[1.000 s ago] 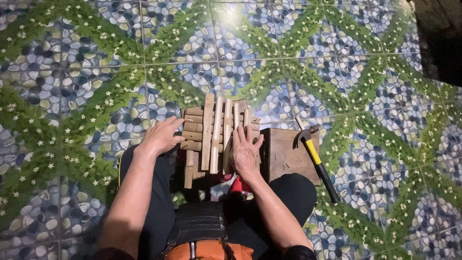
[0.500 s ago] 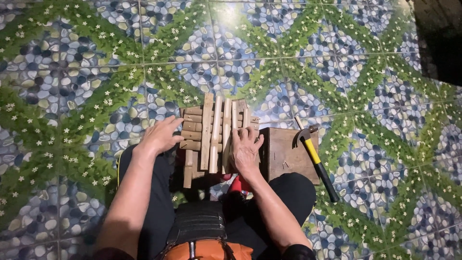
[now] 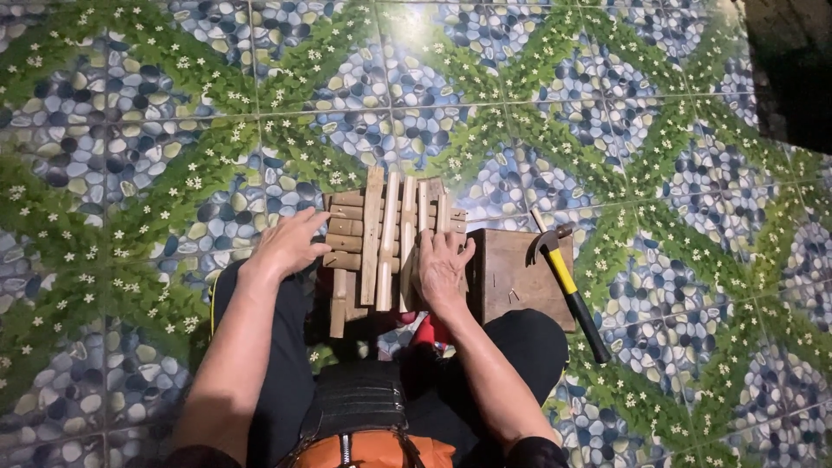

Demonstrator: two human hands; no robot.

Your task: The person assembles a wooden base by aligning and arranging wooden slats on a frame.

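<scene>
1. My left hand (image 3: 290,244) lies flat, fingers spread, against the left ends of the short crosswise slats of the wooden slat stack (image 3: 386,243). It is not clamped on anything, just pressing.
2. My right hand (image 3: 442,270) lies palm down on the right part of the stack, fingers loosely apart and laid on the long slats. No grasp that I can see.
3. The two hands are apart, with the stack between them.
4. The stack sits on the floor just in front of my knees: long slats run away from me, shorter ones lie crosswise under them. How many layers, I can't tell; my hands hide the edges.
5. A wooden block (image 3: 518,276) sits just right of the stack, touching or nearly so; the seam is hidden by my right hand.
6. A hammer (image 3: 568,290) with yellow and black handle lies across the block's right side, head toward the far end and handle end on the tiled floor (image 3: 156,113).
7. Something red (image 3: 431,331) shows below the stack between my legs; it is mostly covered and I can't identify it.
8. My forearms are cut off at the bottom edge.
</scene>
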